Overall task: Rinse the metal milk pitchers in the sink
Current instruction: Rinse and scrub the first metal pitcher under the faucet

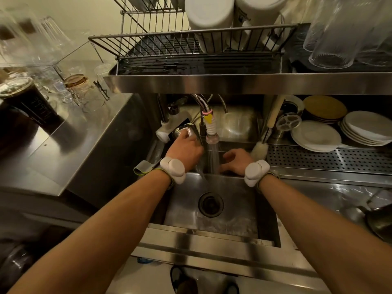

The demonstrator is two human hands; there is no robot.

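My left hand (185,148) grips a small shiny metal milk pitcher (184,130), held tilted over the back left of the steel sink (212,232), just left of the running tap. Water streams from the faucet nozzle (212,137) down into the basin, and some pours off under my left hand. On the other side of the stream my right hand (234,162) hovers with fingers loosely spread, holding nothing. The drain (210,203) lies below both hands.
A bottle brush (262,148) leans at the sink's back right. Stacked white plates (316,135) and a perforated drain board (331,159) sit to the right. A steel shelf with a wire rack (191,44) hangs overhead. Glasses crowd the left counter (70,132).
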